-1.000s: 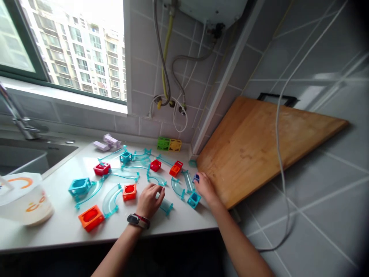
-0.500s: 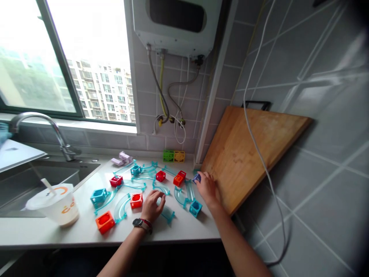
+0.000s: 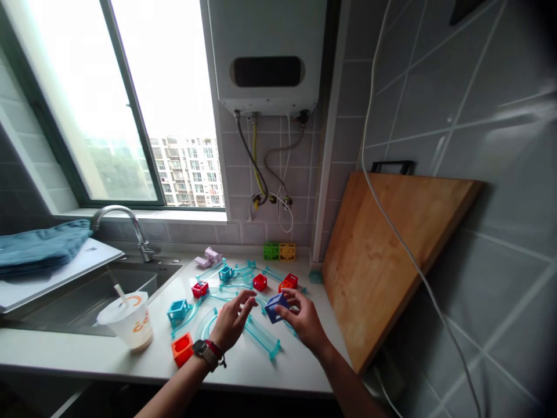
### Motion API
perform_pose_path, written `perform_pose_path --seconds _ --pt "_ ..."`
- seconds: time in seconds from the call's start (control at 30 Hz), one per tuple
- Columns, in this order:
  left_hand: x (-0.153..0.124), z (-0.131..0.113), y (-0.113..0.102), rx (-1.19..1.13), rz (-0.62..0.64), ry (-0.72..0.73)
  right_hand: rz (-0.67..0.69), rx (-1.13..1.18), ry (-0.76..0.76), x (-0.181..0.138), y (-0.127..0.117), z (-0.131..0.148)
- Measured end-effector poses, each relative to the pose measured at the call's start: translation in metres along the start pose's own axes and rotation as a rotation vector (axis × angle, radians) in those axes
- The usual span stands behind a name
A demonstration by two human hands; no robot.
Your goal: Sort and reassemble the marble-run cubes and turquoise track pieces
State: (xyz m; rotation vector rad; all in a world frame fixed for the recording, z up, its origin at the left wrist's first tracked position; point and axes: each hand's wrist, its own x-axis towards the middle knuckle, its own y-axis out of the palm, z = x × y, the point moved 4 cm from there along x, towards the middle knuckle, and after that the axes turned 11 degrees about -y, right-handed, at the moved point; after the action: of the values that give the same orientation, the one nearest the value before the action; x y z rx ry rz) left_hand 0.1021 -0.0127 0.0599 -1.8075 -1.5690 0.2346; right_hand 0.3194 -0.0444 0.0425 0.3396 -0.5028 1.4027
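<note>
My right hand (image 3: 307,325) pinches a dark blue open-sided cube block (image 3: 272,309) between thumb and fingers, raised above the counter. To its left, my left hand (image 3: 230,323) is empty, its thumb and fingers apart and pointing toward the cube. A clear teal track piece (image 3: 263,338) lies between and below the two hands. Behind them are a red cube block (image 3: 260,283) and a red-orange pair of blocks (image 3: 289,283), partly hidden by the right fingers. An orange block (image 3: 182,349) lies beside my left wrist.
Teal tracks and cubes, including one teal block (image 3: 177,312), spread over the counter (image 3: 304,371). A lidded cup with a straw (image 3: 130,325) stands left, by the sink (image 3: 87,302). Green and yellow blocks (image 3: 279,251) sit at the back; a wooden board (image 3: 391,244) leans right.
My right hand has brought the blue cube from beside the wooden board toward the middle, closer to my left hand. My left hand has lifted from the tracks. The camera view has tilted up.
</note>
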Motion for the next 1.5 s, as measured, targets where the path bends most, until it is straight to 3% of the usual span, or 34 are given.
perform_pose_path --seconds 0.17,0.37,0.8,1.1,1.23,1.37,1.5 --pt "0.004 -0.026 -0.027 0.026 0.164 0.008 0.033 0.015 0.001 0.001 0.021 0.006" --pt "0.007 -0.035 -0.038 0.11 0.292 0.018 0.074 -0.059 0.02 -0.008 0.025 -0.001" --pt "0.022 -0.047 -0.006 0.294 0.377 0.166 0.124 -0.129 -0.153 -0.014 0.01 -0.008" --pt "0.042 -0.052 0.016 0.375 0.442 0.225 0.027 -0.162 -0.234 -0.011 -0.004 -0.018" --pt "0.068 -0.055 0.019 0.41 0.425 0.243 -0.126 -0.191 -0.178 -0.015 -0.022 -0.041" --pt "0.116 -0.056 0.029 0.432 0.37 0.245 -0.319 -0.234 -0.113 -0.017 -0.043 -0.064" --pt "0.17 -0.052 0.05 0.443 0.321 0.226 -0.329 -0.247 -0.094 -0.012 -0.055 -0.071"
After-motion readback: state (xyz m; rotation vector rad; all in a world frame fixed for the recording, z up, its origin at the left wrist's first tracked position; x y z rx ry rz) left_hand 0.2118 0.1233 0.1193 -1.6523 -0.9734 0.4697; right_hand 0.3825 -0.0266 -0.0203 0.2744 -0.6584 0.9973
